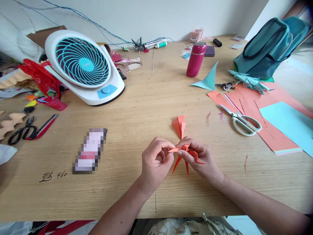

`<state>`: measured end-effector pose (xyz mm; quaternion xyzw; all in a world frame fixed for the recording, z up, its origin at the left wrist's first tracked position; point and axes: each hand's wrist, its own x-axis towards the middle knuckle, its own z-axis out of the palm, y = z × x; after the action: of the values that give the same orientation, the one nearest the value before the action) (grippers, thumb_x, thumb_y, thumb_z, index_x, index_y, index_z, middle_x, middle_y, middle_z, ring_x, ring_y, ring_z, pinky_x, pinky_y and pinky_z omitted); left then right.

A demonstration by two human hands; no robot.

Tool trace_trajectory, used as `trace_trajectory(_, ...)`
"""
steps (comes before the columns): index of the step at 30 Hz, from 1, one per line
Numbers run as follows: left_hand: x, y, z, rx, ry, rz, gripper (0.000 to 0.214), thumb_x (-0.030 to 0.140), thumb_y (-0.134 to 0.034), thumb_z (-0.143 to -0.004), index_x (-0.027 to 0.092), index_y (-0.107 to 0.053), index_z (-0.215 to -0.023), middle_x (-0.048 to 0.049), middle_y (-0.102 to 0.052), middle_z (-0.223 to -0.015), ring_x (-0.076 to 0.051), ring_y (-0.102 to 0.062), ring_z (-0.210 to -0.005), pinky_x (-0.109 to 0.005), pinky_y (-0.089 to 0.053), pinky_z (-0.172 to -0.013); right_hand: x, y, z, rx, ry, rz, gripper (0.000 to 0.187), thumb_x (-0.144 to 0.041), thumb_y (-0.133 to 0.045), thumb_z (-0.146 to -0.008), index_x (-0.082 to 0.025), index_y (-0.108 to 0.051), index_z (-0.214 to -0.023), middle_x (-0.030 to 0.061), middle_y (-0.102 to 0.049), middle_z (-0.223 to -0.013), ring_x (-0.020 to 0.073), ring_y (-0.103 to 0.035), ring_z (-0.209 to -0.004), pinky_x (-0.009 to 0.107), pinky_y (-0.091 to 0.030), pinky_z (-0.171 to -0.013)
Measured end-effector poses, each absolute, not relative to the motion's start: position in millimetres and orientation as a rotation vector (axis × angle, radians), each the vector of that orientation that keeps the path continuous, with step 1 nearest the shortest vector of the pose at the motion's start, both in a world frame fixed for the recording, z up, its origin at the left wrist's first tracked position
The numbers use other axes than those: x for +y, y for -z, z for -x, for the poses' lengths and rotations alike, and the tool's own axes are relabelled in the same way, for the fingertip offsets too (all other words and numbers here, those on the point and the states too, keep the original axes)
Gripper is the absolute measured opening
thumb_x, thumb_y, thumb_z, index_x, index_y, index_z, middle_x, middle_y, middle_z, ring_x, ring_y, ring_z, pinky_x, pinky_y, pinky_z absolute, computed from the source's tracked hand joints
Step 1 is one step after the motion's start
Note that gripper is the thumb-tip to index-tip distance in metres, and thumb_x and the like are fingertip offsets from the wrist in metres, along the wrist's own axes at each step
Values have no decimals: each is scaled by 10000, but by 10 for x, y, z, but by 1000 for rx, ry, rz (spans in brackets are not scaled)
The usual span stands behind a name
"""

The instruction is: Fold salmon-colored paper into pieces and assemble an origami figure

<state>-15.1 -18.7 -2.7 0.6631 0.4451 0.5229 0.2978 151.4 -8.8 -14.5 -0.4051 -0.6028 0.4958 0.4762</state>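
Both my hands pinch a folded orange origami piece just above the wooden table, near its front edge. My left hand grips the piece's left tip with curled fingers. My right hand holds its body from the right, thumb and forefinger pressed on a fold. Thin pointed flaps hang down between the hands, and a wider pleated flap sticks up toward the far side.
White-handled scissors lie on orange and light blue paper sheets at right. A teal folded paper, pink bottle and teal bag stand behind. A desk fan and black scissors are left.
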Motion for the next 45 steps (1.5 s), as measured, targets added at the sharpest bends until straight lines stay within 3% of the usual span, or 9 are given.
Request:
trace_trajectory(5, -167, 14, 176, 1148, -1373, -1927, 184, 31, -605, -843, 208, -612, -892, -1, -617, -832, -96, -576, -678, -178, -425, -507, -83, 149, -1536, -1458, -1228, 970, 161, -395, -762, -870, -235, -742, -879, 9, -647, -794, 152, -588, -720, 270, -492, -687)
trace_trajectory(13, -184, 5, 194, 1121, -1305, -1923, 201, 33, -546, -882, 215, -610, -937, -2, -645, -844, -105, -602, -717, -187, -480, -579, -70, 122, -1545, -1419, -1265, 979, 222, -449, -782, -839, -230, -742, -853, 13, -644, -781, 156, -578, -721, 280, -497, -696)
trace_trajectory(19, -176, 1, 185, 1183, -1264, -1729, 125, 100, -567, -912, 201, -630, -952, -5, -655, -834, -100, -624, -694, -169, -488, -548, -78, 130, -1514, -1123, -1665, 1002, 288, -475, -814, -793, -200, -732, -821, -21, -596, -673, 112, -491, -609, 235, -410, -574)
trace_trajectory(24, -172, 37, 169, 1179, -1217, -1628, 70, 146, -579, -928, 192, -631, -936, -31, -677, -871, -126, -684, -737, -186, -500, -549, -75, 148, -1463, -760, -1904, 956, 295, -457, -870, -725, -203, -735, -792, -2, -667, -724, 116, -566, -645, 232, -468, -630)
trace_trajectory(31, -176, 14, 142, 1240, -1203, -1618, 47, 182, -591, -916, 188, -628, -887, -24, -655, -809, -126, -637, -704, -189, -488, -534, -73, 170, -1443, -718, -1891, 959, 254, -407, -886, -718, -203, -752, -791, -12, -690, -740, 115, -587, -691, 232, -468, -695)
trace_trajectory(38, -168, -17, 136, 1291, -1197, -1611, 65, 139, -578, -881, 182, -607, -842, -2, -643, -764, -107, -596, -650, -174, -442, -500, -101, 203, -1427, -774, -1848, 980, 278, -380, -922, -669, -198, -753, -794, -29, -663, -725, 100, -520, -664, 223, -403, -645)
trace_trajectory(45, -164, -28, 126, 1239, -1200, -1508, 117, 152, -593, -901, 179, -587, -788, 22, -662, -688, -89, -624, -619, -166, -462, -539, -61, 174, -1447, -639, -2034, 1004, 321, -436, -914, -673, -166, -751, -733, -16, -651, -689, 78, -519, -620, 199, -408, -618)
